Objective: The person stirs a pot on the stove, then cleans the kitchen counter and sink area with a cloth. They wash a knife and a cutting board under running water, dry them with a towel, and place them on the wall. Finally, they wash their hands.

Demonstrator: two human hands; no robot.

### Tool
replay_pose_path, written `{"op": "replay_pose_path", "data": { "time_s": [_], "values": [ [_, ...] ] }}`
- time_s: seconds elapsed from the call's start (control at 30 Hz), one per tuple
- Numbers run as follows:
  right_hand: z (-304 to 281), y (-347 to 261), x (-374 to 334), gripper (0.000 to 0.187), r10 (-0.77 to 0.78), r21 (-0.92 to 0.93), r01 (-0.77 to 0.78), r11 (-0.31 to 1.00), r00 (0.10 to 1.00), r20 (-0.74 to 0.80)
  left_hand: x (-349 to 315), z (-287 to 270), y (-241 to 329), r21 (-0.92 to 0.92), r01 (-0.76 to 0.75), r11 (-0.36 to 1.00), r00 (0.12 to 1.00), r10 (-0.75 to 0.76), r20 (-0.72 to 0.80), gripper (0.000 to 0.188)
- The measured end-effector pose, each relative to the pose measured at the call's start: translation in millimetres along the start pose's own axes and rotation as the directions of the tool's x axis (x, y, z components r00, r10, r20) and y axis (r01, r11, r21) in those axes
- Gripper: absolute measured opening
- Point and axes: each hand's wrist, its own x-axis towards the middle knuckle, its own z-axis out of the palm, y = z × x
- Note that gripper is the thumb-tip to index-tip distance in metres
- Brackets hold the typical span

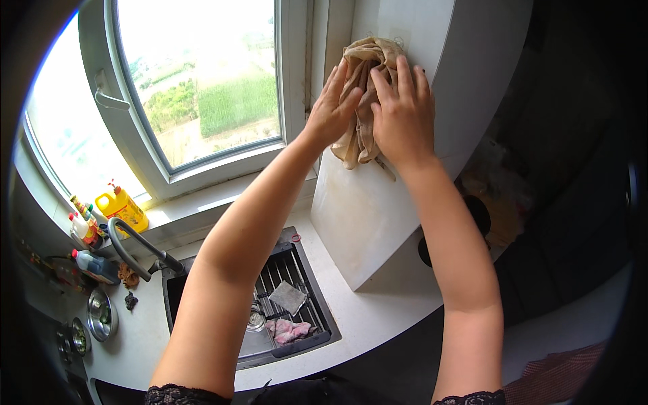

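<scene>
A bunched tan cloth (362, 131) hangs in loose folds against the side of a tall white panel (361, 216). Its exact kind does not show; a thin strap or tail dangles at its lower end. My left hand (332, 108) lies along the cloth's left edge with fingers stretched upward and the thumb over the folds. On the other side, my right hand (407, 115) rests against the cloth with its fingers spread. Both hands touch the fabric from either side, and neither is closed around it. Small clear hooks (398, 42) show on the panel above the cloth.
Below my arms is a dark sink (317, 317) with a rack, a grey pad (288, 298) and a pink cloth (289, 331). A curved faucet (128, 250), a yellow jug (123, 209), bottles and a metal bowl (101, 315) stand left. The window (202, 88) has a handle.
</scene>
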Motion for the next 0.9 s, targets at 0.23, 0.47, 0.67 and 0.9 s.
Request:
{"op": "replay_pose_path", "data": {
  "time_s": [0.23,0.47,0.67,0.9],
  "values": [
    [-45.4,-30.5,-82.7,0.042,0.25,-0.132,-0.222,0.966,0.931,0.267,-89.0,13.8,11.2,0.144,-0.053,0.988,0.992,0.036,0.117,0.066],
    [-52.8,-49.1,-137.8,0.039,0.272,-0.231,-0.195,0.953,0.887,0.374,-147.9,19.4,33.6,0.05,0.051,0.997,0.985,-0.059,0.163,0.065],
    [-65.7,-85.0,-191.6,0.037,0.223,-0.213,-0.142,0.967,0.877,0.426,-221.6,-0.1,49.1,0.042,0.154,0.987,0.951,-0.159,0.267,0.066],
    [-81.9,-146.8,-340.7,0.04,0.279,-0.157,-0.244,0.957,0.62,0.733,-376.2,-43.4,63.4,0.002,0.421,0.907,0.844,-0.393,0.364,0.067]
  ]
}}
